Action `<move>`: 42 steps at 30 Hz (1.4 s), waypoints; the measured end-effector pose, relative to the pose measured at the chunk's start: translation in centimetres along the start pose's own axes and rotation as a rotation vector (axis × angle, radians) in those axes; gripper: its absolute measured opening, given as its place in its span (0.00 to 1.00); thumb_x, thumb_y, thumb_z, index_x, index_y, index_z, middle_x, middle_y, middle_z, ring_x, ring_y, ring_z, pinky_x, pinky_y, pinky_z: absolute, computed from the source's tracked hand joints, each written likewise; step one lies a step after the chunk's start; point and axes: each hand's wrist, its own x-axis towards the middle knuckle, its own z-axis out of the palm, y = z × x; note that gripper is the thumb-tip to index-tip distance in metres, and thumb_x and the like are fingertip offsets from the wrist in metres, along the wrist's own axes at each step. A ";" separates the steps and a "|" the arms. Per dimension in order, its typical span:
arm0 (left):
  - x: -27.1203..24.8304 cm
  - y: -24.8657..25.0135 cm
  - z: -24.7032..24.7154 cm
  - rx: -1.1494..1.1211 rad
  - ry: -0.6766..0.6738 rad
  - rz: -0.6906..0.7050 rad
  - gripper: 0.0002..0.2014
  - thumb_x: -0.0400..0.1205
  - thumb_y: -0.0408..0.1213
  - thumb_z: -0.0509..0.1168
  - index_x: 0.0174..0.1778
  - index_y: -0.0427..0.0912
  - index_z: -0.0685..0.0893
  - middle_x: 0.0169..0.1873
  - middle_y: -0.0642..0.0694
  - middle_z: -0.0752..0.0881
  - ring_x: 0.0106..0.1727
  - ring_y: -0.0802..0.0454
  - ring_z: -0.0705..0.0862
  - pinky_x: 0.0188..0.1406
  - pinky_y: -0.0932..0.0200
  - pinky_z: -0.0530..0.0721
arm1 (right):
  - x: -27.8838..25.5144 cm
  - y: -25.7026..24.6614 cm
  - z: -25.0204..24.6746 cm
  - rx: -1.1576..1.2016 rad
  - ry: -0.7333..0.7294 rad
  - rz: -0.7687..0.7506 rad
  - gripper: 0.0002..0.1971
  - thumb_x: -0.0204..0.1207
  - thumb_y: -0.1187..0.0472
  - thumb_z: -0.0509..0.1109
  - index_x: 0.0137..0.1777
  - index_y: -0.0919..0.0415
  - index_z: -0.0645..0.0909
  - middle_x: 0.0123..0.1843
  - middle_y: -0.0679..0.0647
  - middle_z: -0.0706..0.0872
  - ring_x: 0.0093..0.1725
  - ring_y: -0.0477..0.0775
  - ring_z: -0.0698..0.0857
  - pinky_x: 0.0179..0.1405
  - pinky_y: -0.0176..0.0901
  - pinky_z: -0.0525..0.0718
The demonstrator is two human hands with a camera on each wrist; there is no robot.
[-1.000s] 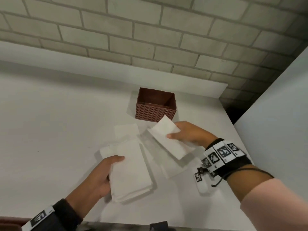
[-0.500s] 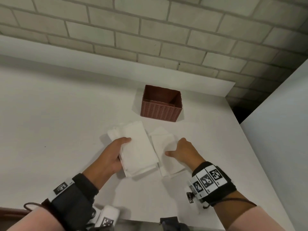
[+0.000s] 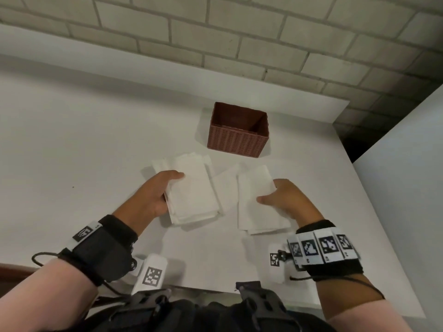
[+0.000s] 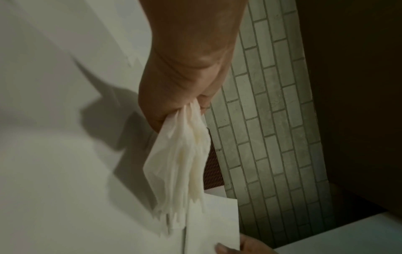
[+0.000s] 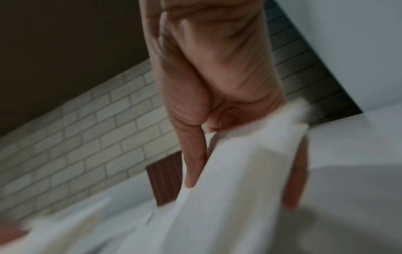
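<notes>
My left hand [image 3: 160,190] grips a thick stack of white folded napkins [image 3: 193,190] by its left edge, thumb on top, just above the white table [image 3: 72,144]. The same stack [image 4: 185,163] fans out below the hand [image 4: 178,96] in the left wrist view. My right hand [image 3: 279,197] pinches a smaller folded napkin [image 3: 257,200] at its right edge, thumb on top and fingers under. In the right wrist view, this napkin [image 5: 228,197] is blurred beneath the thumb [image 5: 193,168]. A flat napkin [image 3: 225,188] lies on the table between the two.
An empty brown woven basket [image 3: 238,133] stands on the table just beyond the napkins. A brick wall [image 3: 215,32] runs behind the table. A white panel [image 3: 402,176] rises at the right, with a dark gap beside the table's far right corner.
My right hand has drawn back toward me with its napkin, which now lies lengthwise. My left hand has carried the stack slightly away from me. The camera has tilted down.
</notes>
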 end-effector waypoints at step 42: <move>-1.8 -1.0 -4.6 -0.077 0.156 0.053 0.09 0.74 0.26 0.64 0.48 0.38 0.83 0.45 0.39 0.86 0.51 0.38 0.84 0.61 0.39 0.80 | 4.7 -9.6 -2.6 -0.681 -0.521 -0.427 0.08 0.77 0.49 0.69 0.47 0.52 0.82 0.52 0.52 0.89 0.52 0.55 0.87 0.57 0.50 0.85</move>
